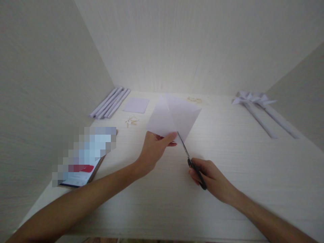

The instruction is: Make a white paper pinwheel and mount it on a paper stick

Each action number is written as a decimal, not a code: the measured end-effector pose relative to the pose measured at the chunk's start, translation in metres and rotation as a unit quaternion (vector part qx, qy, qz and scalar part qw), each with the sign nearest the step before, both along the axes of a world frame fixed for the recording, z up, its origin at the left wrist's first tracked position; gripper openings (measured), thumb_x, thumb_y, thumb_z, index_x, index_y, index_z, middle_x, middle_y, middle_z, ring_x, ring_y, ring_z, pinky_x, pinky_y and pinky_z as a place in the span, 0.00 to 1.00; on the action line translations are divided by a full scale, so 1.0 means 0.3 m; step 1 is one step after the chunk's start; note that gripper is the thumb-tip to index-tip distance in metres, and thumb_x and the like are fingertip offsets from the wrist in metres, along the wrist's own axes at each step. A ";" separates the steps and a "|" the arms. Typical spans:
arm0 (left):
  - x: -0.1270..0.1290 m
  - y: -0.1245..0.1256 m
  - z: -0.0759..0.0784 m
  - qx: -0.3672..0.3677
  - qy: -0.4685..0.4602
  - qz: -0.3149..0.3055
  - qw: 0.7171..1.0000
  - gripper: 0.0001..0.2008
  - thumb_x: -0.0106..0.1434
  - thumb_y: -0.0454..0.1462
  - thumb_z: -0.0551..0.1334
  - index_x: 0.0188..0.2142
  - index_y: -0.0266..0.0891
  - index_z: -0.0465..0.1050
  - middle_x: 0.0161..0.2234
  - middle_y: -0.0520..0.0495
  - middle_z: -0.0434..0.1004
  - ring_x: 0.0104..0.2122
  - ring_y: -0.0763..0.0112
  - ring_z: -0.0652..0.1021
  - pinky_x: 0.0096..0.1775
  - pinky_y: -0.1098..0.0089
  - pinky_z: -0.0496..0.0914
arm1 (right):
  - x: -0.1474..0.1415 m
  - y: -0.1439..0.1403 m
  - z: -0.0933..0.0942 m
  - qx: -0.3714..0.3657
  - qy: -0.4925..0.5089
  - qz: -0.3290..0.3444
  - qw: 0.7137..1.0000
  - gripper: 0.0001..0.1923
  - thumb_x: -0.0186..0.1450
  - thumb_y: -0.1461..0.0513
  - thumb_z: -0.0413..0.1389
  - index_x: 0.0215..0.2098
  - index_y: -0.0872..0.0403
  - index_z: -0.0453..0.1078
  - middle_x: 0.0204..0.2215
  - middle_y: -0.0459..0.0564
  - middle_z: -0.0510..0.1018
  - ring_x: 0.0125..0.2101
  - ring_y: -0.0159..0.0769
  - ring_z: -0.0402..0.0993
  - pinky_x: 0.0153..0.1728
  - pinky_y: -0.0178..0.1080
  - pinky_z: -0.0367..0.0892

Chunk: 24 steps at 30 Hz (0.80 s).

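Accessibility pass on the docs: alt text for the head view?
The left hand holds white paper while the right hand holds scissors at its near edge. Rolled paper sticks and a lit screen lie at left, two sticks with folded paper tops at right.

My left forearm [96, 195]: bare, slim at the wrist, broadening smoothly as far as the near edge of the bench [157, 209].
My right forearm [258, 211]: bare too, narrow-wristed, thickening gently toward that same edge.
My left hand [154, 150]: bare, with a rounded thumb tip.
My right hand [214, 177]: bare, slender fingers [202, 163].
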<state>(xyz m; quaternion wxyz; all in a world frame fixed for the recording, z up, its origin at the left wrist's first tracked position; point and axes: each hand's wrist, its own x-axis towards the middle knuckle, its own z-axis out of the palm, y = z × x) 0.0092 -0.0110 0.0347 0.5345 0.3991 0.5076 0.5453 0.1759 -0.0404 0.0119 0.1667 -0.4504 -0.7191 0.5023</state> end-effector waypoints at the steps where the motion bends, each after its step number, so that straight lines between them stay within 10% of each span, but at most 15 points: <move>1: 0.000 0.000 0.001 -0.001 0.000 0.000 1.000 0.13 0.46 0.39 0.63 0.32 0.34 0.73 0.30 0.49 0.76 0.27 0.74 0.74 0.28 0.74 0.73 | 0.000 0.000 0.000 -0.002 0.001 0.001 1.000 0.18 0.61 0.53 0.44 0.18 0.54 0.52 0.15 0.41 0.57 0.17 0.26 0.53 0.17 0.31 0.50; 24: 0.013 -0.013 0.000 -0.024 -0.004 -0.006 1.000 0.12 0.46 0.37 0.64 0.31 0.34 0.73 0.29 0.48 0.76 0.26 0.73 0.75 0.27 0.74 0.73 | -0.001 -0.001 -0.009 -0.007 0.004 -0.010 1.000 0.19 0.60 0.51 0.44 0.18 0.54 0.52 0.15 0.41 0.57 0.17 0.26 0.52 0.17 0.31 0.50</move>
